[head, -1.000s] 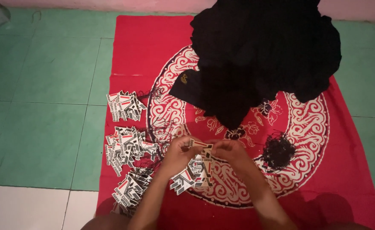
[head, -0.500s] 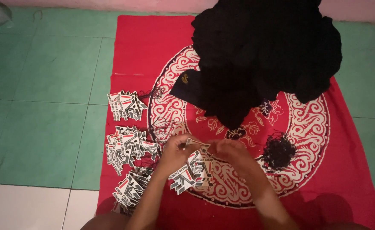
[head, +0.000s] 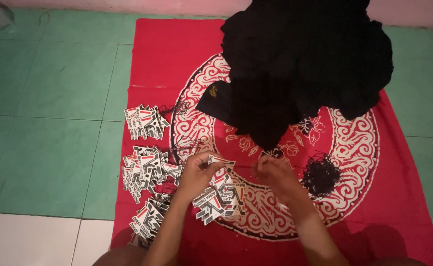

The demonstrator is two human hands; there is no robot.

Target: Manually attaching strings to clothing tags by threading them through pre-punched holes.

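On the red cloth point(head: 162, 59), near its front edge, the left hand point(head: 197, 172) pinches 1 card tag point(head: 221, 162) by its left end; the tag's long axis runs roughly left to right, tilted slightly, its free end pointing toward the right hand point(head: 275, 175). That hand hovers just beside it with fingers curled and closed on a thin black string point(head: 248, 166), too fine to see clearly. Both forearms reach forward from below, converging. 1 heap of tags point(head: 221, 199) lies under the hands, near the string bundle point(head: 321, 173) and black clothes point(head: 305, 64)
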